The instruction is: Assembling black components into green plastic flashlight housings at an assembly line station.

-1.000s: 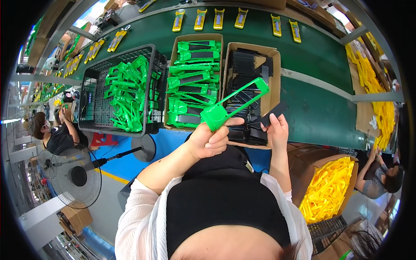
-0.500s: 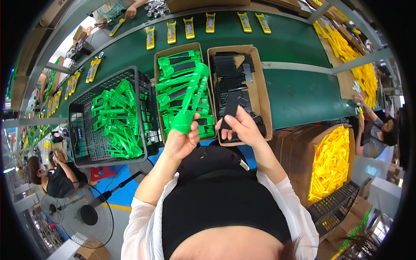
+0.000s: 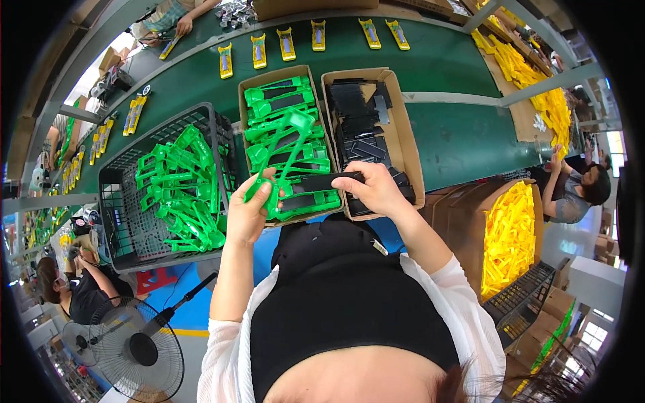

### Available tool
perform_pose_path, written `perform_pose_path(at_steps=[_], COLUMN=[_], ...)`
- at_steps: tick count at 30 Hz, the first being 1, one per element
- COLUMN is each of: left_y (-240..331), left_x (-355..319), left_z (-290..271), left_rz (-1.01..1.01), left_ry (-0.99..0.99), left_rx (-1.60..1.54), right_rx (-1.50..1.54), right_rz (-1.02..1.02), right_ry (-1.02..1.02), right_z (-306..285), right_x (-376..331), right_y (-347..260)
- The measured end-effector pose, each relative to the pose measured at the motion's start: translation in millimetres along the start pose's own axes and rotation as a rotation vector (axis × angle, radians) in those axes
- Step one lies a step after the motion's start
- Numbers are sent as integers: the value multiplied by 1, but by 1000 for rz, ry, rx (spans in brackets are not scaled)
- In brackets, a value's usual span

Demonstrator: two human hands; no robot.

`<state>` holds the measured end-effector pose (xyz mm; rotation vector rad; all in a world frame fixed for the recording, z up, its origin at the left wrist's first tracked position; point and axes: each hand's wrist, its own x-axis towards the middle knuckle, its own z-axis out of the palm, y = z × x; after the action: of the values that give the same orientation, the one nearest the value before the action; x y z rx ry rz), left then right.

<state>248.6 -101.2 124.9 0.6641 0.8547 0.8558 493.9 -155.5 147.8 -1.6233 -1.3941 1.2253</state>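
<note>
The left hand (image 3: 250, 213) is closed in a fist around the lower end of a long green plastic frame part (image 3: 281, 153), which tilts up and away over the cardboard boxes. The right hand (image 3: 377, 189) pinches one end of a flat black plastic strip (image 3: 327, 181) between thumb and fingers; the strip lies level, and its free end reaches the green part just beside the left hand. Both items are held above the near edge of the two boxes, in front of the person's chest.

Two open brown cardboard boxes stand side by side on the green tabletop (image 3: 463, 127). The left cardboard box (image 3: 246, 102) holds stacked green frame parts with black inserts. The right cardboard box (image 3: 407, 142) holds loose black strips; the count cannot be told.

One black wire-mesh crate (image 3: 119, 201) stands left of the boxes, filled with a heap of loose green parts.

Five yellow rectangular packaged items (image 3: 318, 35) lie in a row on the green tabletop beyond the boxes. Further yellow items (image 3: 136, 113) lie at the far left.

One large cardboard bin of yellow plastic parts (image 3: 508, 235) stands at the right. A second person (image 3: 574, 191) works beyond it. One black pedestal fan (image 3: 138, 346) stands on the floor at lower left.
</note>
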Motion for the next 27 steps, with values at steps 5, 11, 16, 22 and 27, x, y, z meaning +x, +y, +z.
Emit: perform_pose_path(at_steps=[5,11,16,22,27], left_y=[9,10,9,2,-3], left_x=[4,12,14,20,21], left_z=[0,-7,-10,-5,-3], left_rz=[-15,-146,-169,-187,-187], left_ry=[38,-210,-212,-190,-177], left_rx=[448,501,475,419,485], right_rx=[202,168,8,-167,-620], right_rz=[51,193,212,195,70], right_ry=[-175,-118,-74,9,78], right_z=[-3,5,10,17,25], right_x=[-5,4,7,13,21], right_y=[-3,-11,-15,-6,11])
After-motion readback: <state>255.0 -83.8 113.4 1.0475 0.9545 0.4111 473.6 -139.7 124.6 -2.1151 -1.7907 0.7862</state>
